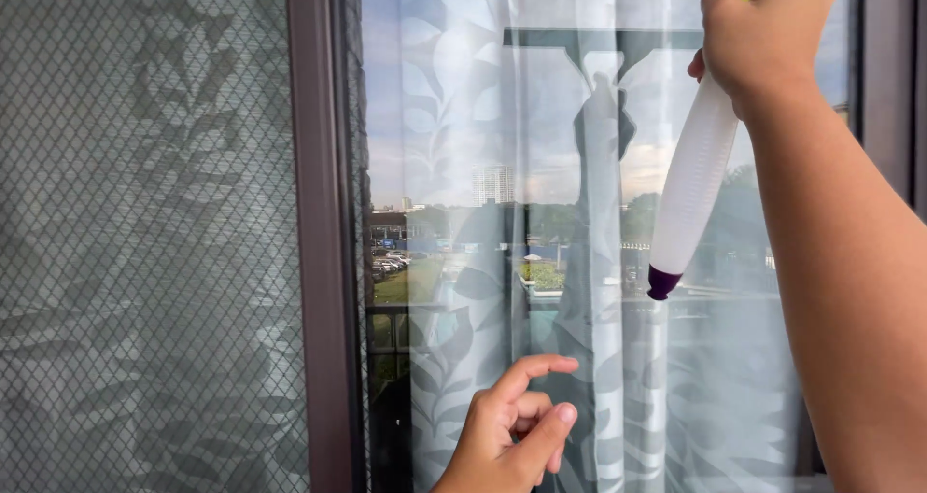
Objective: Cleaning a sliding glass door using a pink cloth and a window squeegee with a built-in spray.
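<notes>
A grey diamond-mesh screen [145, 232] fills the left, bordered by a dark brown window frame [319, 232]. Low against the reflective glass pane [463, 116], the left hand [507, 435] holds nothing, forefinger extended. Upper right, the right hand [768, 34] clenches a white plastic tool handle with purple tip [688, 189], hanging tip-down beside the glass.

The window glass [541, 165] stands flat in front, blocking the way forward. A dark frame post [319, 232] and a wire mesh screen [145, 232] close the left. Between the hands, in front of the glass, is open room.
</notes>
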